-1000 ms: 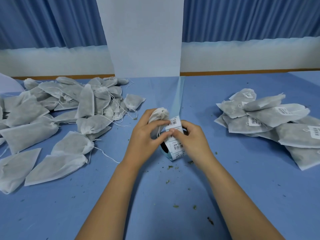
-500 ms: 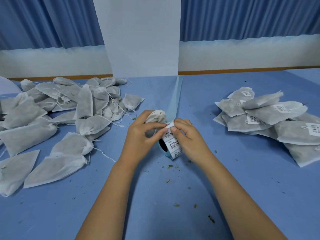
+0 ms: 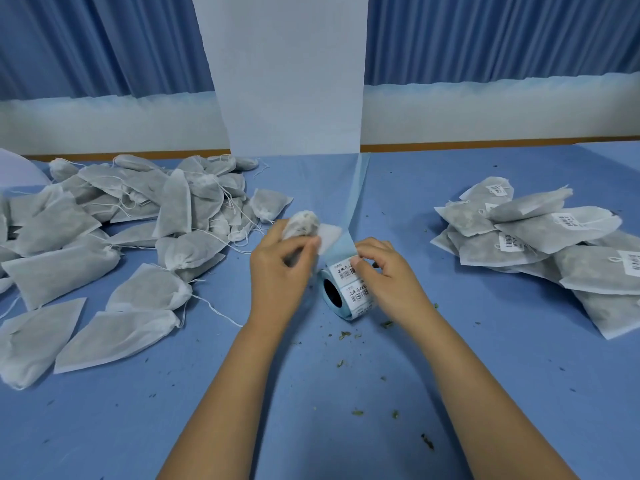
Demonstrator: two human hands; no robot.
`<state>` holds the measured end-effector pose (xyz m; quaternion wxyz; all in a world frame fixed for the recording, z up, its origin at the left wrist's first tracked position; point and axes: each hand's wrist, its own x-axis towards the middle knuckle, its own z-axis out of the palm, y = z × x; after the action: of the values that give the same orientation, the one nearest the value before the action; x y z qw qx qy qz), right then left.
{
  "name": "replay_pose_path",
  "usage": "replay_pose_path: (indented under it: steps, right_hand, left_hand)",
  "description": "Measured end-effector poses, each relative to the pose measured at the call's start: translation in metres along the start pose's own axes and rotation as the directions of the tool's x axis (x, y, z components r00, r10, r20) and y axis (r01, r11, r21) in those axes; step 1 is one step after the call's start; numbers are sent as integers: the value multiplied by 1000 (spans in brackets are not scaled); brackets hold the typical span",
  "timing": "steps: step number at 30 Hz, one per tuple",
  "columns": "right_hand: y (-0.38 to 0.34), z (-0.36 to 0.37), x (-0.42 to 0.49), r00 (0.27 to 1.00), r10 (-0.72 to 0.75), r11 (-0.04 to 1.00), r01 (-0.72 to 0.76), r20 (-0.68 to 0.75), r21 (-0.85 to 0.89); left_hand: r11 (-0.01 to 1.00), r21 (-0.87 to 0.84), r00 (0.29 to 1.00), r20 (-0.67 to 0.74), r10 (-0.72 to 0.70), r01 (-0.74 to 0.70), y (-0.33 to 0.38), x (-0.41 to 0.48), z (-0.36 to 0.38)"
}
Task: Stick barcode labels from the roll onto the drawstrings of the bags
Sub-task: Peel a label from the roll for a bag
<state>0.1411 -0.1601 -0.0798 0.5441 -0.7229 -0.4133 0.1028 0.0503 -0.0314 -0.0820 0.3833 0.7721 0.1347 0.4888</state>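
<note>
My left hand holds a small grey drawstring bag bunched in its palm and pinches a white barcode label between thumb and finger, its blank side facing me. The label roll stands on its edge on the blue table, just right of that hand. My right hand rests on top of the roll, fingertips curled on its blue backing strip, which runs away towards the back of the table.
A large heap of unlabelled grey bags with loose strings covers the left of the table. A pile of labelled bags lies at the right. Dried herb crumbs dot the blue cloth. A white panel stands at the back.
The label has come off the roll and moved up and left in my left hand. My right hand has shifted right onto the roll and backing strip.
</note>
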Motion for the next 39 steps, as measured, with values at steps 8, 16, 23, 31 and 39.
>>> replay_pose_path:
  steps: [8, 16, 23, 31, 39]
  right_hand:
    - [6, 0, 9, 915, 231, 961, -162, -331, 223]
    - [-15, -7, 1, 950, -82, 979, 134, -303, 155]
    - [-22, 0, -1, 960, -162, 970, 197, -229, 140]
    - [-21, -4, -2, 982, -131, 949, 164, -136, 269]
    - [-22, -17, -3, 973, -61, 861, 163, -222, 482]
  left_hand:
    - [912, -319, 906, -248, -343, 258, 5, 12, -14]
    - [918, -323, 966, -33, -255, 231, 11, 12, -16]
    - [980, -66, 971, 139, 196, -189, 20, 3, -12]
    - [989, -143, 985, 171, -24, 49, 22, 8, -25]
    - [877, -447, 980, 4, -197, 178, 11, 21, -40]
